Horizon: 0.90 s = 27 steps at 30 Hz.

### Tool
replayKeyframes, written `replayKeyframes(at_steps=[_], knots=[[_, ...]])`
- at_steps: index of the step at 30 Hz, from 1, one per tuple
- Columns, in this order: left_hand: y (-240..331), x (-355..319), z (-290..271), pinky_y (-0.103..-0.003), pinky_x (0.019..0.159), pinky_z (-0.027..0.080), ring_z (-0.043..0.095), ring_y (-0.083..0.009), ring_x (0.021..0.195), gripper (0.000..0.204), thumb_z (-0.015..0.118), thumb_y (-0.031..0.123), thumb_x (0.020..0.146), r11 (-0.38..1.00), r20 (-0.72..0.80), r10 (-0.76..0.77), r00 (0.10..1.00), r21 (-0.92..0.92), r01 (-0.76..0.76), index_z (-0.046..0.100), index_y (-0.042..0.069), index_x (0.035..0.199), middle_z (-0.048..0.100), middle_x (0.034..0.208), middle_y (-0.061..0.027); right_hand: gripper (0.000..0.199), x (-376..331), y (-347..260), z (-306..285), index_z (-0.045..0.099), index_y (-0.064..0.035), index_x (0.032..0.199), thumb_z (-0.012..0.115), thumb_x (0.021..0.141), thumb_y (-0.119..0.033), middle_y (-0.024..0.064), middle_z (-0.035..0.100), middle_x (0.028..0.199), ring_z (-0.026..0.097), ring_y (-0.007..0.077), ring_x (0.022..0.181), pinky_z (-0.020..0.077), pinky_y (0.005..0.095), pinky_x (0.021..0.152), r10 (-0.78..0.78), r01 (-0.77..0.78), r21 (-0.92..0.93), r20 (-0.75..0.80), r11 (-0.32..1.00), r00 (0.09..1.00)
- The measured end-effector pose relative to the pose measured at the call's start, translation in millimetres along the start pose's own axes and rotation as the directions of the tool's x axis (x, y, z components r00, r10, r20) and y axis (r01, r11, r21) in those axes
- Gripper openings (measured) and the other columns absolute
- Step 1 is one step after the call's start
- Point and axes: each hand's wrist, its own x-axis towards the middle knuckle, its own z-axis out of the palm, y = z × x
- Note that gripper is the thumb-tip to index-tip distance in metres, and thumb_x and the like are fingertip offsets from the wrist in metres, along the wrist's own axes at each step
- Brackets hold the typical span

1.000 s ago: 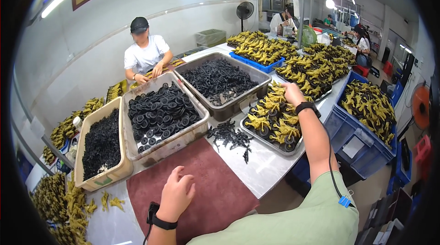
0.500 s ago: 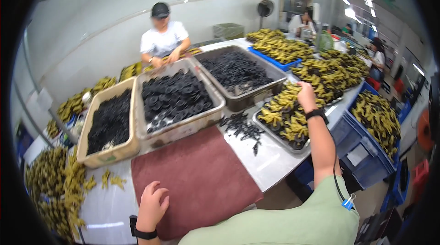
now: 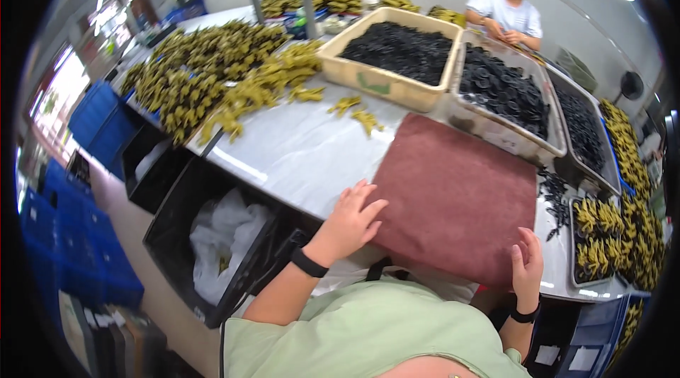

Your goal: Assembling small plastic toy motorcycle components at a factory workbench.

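At the near edge of the white table (image 3: 283,151): dark red mat (image 3: 453,197), long axis running away toward the bins. Left hand (image 3: 350,219), fingers spread, lies flat on its near-left corner; right hand (image 3: 528,265), fingers loosely open, touches its near-right corner. Beyond: tan bin (image 3: 368,81) of black parts, loose yellow-green pieces (image 3: 358,116) to the left.

head cam | fisheye, looks down+fwd | close over red mat (image 3: 453,201) | table (image 3: 297,151) mid-frame
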Motion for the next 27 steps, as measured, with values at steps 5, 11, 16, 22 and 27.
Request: replayKeyframes(at_steps=[5, 11, 16, 22, 27], knots=[[7.7, -62.3, 1.4, -0.049, 0.100, 0.042, 0.050, -0.0380, 0.119, 0.037, 0.063, -0.002, 0.073, 0.986, -0.260, 0.067, 0.963, -0.133, -0.104, 0.061, 0.007, 0.109, 0.053, 0.118, -0.0150, 0.038, 7.4, 33.6, 26.2, 0.051, -0.0014, 0.129, 0.054, 0.096, -0.019, 0.0217, 0.045, 0.137, 0.042, 0.0374, 0.128, 0.0316, 0.0426, 0.108, -0.147, 0.078, -0.478, -0.109, 0.875, 0.983], [-0.7, -132.2, 26.8, -0.040, 0.088, 0.046, 0.056, -0.0286, 0.106, 0.031, 0.062, -0.002, 0.073, 0.958, -0.081, -0.028, 0.996, -0.286, 0.004, 0.063, 0.009, 0.101, 0.059, 0.105, -0.0065, 0.041, 19.0, 57.4, 36.8, 0.051, -0.0016, 0.129, 0.053, 0.096, -0.026, 0.0231, 0.043, 0.138, 0.041, 0.0391, 0.128, 0.0337, 0.0428, 0.107, -0.111, 0.042, -0.648, -0.066, 0.760, 0.992], [-5.5, -156.3, 47.9, -0.037, 0.077, 0.047, 0.061, -0.0239, 0.088, 0.019, 0.061, 0.007, 0.077, 0.940, 0.165, -0.031, 0.986, -0.331, 0.085, 0.065, 0.011, 0.095, 0.063, 0.092, -0.0037, 0.038, 21.8, 61.0, 37.0, 0.055, -0.0008, 0.124, 0.053, 0.096, -0.026, 0.0219, 0.048, 0.134, 0.045, 0.0372, 0.125, 0.0361, 0.0416, 0.105, -0.100, 0.034, -0.664, -0.062, 0.747, 0.993], [-9.6, -163.6, 44.5, -0.038, 0.077, 0.049, 0.062, -0.0247, 0.087, 0.019, 0.061, 0.007, 0.076, 0.969, 0.210, -0.005, 0.978, -0.240, 0.057, 0.066, 0.011, 0.094, 0.063, 0.088, -0.0041, 0.035, 19.6, 58.5, 40.6, 0.057, 0.0002, 0.120, 0.053, 0.096, -0.025, 0.0211, 0.052, 0.129, 0.048, 0.0359, 0.122, 0.0380, 0.0404, 0.104, -0.126, 0.046, -0.642, -0.080, 0.765, 0.989], [-10.2, -163.3, 47.6, -0.038, 0.078, 0.049, 0.061, -0.0246, 0.087, 0.019, 0.062, 0.008, 0.074, 0.963, 0.195, 0.112, 0.974, -0.264, -0.058, 0.066, 0.011, 0.093, 0.062, 0.087, -0.0043, 0.031, 10.1, 61.1, 31.9, 0.059, 0.0018, 0.115, 0.056, 0.094, -0.020, 0.0206, 0.056, 0.123, 0.052, 0.0355, 0.116, 0.0404, 0.0400, 0.101, -0.193, 0.066, -0.656, -0.122, 0.752, 0.974]])
